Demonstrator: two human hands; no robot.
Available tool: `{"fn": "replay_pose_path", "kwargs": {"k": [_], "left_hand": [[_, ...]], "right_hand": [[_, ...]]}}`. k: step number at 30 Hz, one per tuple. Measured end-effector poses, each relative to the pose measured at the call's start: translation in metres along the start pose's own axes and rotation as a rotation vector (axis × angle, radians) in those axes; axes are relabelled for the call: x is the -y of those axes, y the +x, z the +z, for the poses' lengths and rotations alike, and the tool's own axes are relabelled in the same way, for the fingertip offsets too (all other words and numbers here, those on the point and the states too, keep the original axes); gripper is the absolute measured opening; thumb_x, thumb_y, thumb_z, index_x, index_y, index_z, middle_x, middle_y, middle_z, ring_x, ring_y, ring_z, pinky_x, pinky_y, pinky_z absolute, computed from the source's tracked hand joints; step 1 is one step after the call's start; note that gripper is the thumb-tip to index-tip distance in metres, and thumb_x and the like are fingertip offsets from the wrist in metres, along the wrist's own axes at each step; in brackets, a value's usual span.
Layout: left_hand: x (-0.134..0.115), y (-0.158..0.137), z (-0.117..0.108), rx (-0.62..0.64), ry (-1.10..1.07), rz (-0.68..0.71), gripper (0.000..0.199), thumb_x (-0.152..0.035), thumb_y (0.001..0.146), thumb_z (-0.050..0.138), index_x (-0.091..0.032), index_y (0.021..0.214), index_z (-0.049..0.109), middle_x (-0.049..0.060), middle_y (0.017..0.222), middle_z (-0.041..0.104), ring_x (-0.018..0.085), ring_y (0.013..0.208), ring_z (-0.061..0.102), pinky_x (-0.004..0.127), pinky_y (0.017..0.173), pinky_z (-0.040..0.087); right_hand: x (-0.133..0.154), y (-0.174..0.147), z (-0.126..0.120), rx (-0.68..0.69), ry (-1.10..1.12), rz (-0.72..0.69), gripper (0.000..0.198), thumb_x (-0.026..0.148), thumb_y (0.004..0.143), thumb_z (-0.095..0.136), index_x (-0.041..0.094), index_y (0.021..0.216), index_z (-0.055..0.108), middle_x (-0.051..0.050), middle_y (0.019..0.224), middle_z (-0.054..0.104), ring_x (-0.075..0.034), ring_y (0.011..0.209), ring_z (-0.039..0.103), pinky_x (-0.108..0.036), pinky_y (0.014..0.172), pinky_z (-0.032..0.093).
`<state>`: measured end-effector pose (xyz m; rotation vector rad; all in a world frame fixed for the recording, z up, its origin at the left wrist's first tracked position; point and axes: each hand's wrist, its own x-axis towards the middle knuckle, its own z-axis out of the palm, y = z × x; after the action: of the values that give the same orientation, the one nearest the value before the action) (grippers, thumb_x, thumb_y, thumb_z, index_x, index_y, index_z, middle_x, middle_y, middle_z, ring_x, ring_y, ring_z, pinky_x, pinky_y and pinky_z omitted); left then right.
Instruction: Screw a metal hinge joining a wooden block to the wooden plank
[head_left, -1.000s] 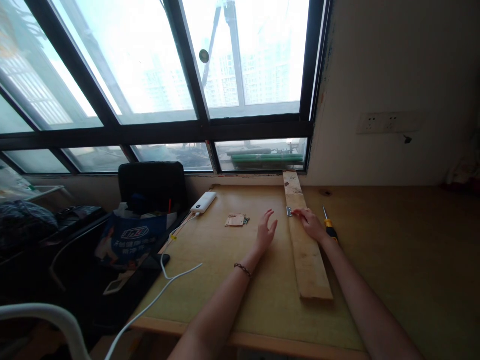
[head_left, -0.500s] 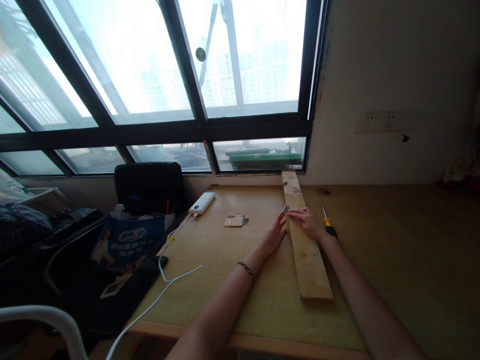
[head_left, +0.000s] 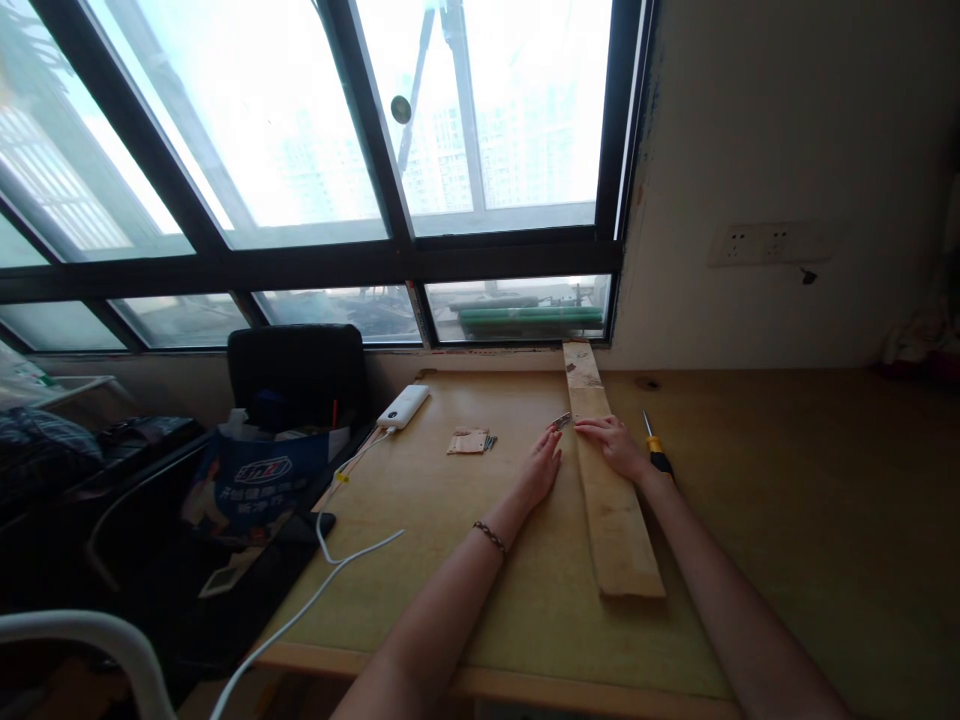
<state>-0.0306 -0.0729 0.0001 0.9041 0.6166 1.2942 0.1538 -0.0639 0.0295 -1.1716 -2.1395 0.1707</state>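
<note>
A long wooden plank [head_left: 611, 500] lies on the table [head_left: 787, 520], running from the window wall toward me. My right hand [head_left: 619, 447] rests flat on the plank's upper half, fingers pointing left. My left hand [head_left: 541, 470] is just left of the plank, its fingertips pinching a small metal hinge [head_left: 562, 421] at the plank's left edge. A screwdriver with a yellow and black handle [head_left: 655, 447] lies right of the plank, partly behind my right wrist.
A small wooden piece with a few screws [head_left: 471, 441] lies left of my hands. A white power bank [head_left: 405, 406] with a white cable [head_left: 330, 560] sits at the table's left edge. A black chair and a blue bag [head_left: 262, 470] stand beyond.
My left hand moved right from the open table to the plank's edge and took hold of the hinge, lifting it off the plank. My right hand stayed on the plank.
</note>
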Motion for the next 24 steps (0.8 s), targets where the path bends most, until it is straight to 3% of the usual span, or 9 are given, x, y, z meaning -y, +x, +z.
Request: {"fn": "replay_pose_path", "kwargs": {"k": [3,6,10,14,18,21,24], "left_hand": [[0.001,0.005,-0.007,-0.085,-0.006,0.059,0.037,-0.025,0.061,0.070,-0.017,0.096,0.063,0.010,0.119,0.055,0.020,0.111,0.049,0.034,0.097,0.033],[-0.002,0.007,-0.016,-0.278,0.056,0.095,0.034,-0.020,0.050,0.076,-0.011,0.080,0.064,0.010,0.094,0.065,0.020,0.093,0.059,0.034,0.091,0.038],[-0.013,0.000,-0.026,-0.431,0.124,0.110,0.030,-0.024,0.046,0.078,-0.012,0.065,0.059,0.005,0.067,0.064,0.018,0.072,0.062,0.033,0.078,0.045],[-0.026,-0.013,-0.027,-0.406,-0.001,0.067,0.032,-0.023,0.046,0.079,-0.014,0.068,0.057,0.002,0.065,0.062,0.014,0.064,0.062,0.030,0.072,0.048],[-0.032,-0.035,-0.018,-0.366,-0.055,0.004,0.027,-0.021,0.050,0.077,-0.014,0.070,0.061,0.003,0.071,0.063,0.011,0.066,0.061,0.026,0.075,0.048],[-0.031,-0.056,-0.004,-0.303,-0.035,0.007,0.025,-0.024,0.052,0.077,-0.012,0.069,0.062,0.003,0.071,0.064,0.012,0.068,0.061,0.028,0.077,0.048],[-0.027,-0.070,0.010,-0.218,0.086,0.060,0.024,-0.028,0.055,0.075,-0.012,0.070,0.064,0.004,0.069,0.064,0.015,0.068,0.061,0.032,0.076,0.048]], "right_hand": [[0.000,0.000,-0.001,-0.016,0.026,0.001,0.045,0.007,0.078,0.038,0.029,0.110,0.059,0.003,0.114,0.060,-0.018,0.095,0.049,-0.037,0.089,0.037],[0.000,-0.002,-0.002,-0.065,0.031,0.013,0.040,0.008,0.078,0.039,0.026,0.105,0.062,0.000,0.108,0.063,-0.018,0.097,0.051,-0.036,0.087,0.039],[0.005,-0.015,-0.006,-0.197,0.013,0.047,0.040,0.005,0.074,0.038,0.022,0.100,0.063,-0.004,0.101,0.065,-0.019,0.097,0.053,-0.037,0.085,0.042],[0.028,-0.034,-0.011,-0.285,0.075,0.047,0.043,0.002,0.071,0.037,0.022,0.099,0.063,-0.004,0.100,0.064,-0.019,0.096,0.055,-0.037,0.086,0.043],[0.065,-0.049,-0.011,-0.292,0.211,0.108,0.033,0.010,0.076,0.039,0.021,0.096,0.064,-0.005,0.095,0.065,-0.019,0.091,0.058,-0.035,0.082,0.045],[0.091,-0.054,-0.007,-0.242,0.420,0.226,0.024,0.023,0.080,0.045,0.020,0.096,0.063,-0.005,0.091,0.066,-0.019,0.082,0.062,-0.034,0.075,0.049],[0.106,-0.054,-0.001,-0.172,0.712,0.360,0.029,0.037,0.078,0.051,0.018,0.099,0.059,-0.006,0.084,0.067,-0.018,0.069,0.064,-0.031,0.062,0.052]]}}
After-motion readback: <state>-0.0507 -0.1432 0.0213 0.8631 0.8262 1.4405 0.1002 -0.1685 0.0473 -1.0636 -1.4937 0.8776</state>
